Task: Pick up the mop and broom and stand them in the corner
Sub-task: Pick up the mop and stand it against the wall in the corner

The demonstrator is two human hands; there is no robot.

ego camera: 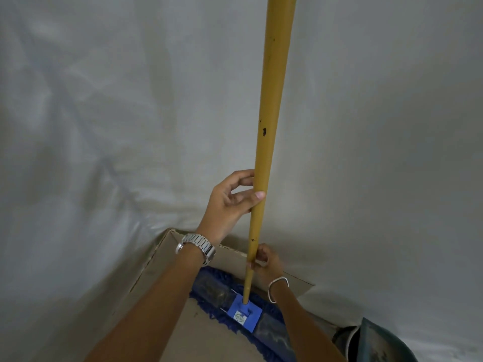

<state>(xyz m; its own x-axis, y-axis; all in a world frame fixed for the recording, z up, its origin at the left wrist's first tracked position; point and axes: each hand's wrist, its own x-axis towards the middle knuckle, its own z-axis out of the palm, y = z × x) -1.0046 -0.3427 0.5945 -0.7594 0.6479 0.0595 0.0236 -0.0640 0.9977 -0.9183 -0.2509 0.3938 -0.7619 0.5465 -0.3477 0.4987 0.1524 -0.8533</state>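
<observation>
Pale, cloth-draped walls met in a corner behind a sheet of cardboard (162,259) that lined the floor and the wall's foot. Against that backdrop, the left hand's fingers (257,195) curled loosely around the yellow handle (269,121), thumb pressed on its front and the other fingertips hooked behind, a light guiding grip rather than a tight fist. That left hand (230,205) carried a metal watch (197,245) at the wrist. Lower on the shaft, the right hand (265,262) pinched the handle from the far side, fingers wrapped close around it, a thin bangle (278,287) on its wrist.

Further out, the handle ran nearly upright down into a blue bracket (244,313) on the mop (217,291), whose fringed blue head lay flat on the cardboard, tucked close to the corner. A dark, rounded container (376,343) sat at the lower right edge, its nature unclear.

By my reading, the mop was all but placed: head down in the corner, handle upright but not yet released to lean on the wall. No broom showed anywhere, so that half of the job appeared to remain.
</observation>
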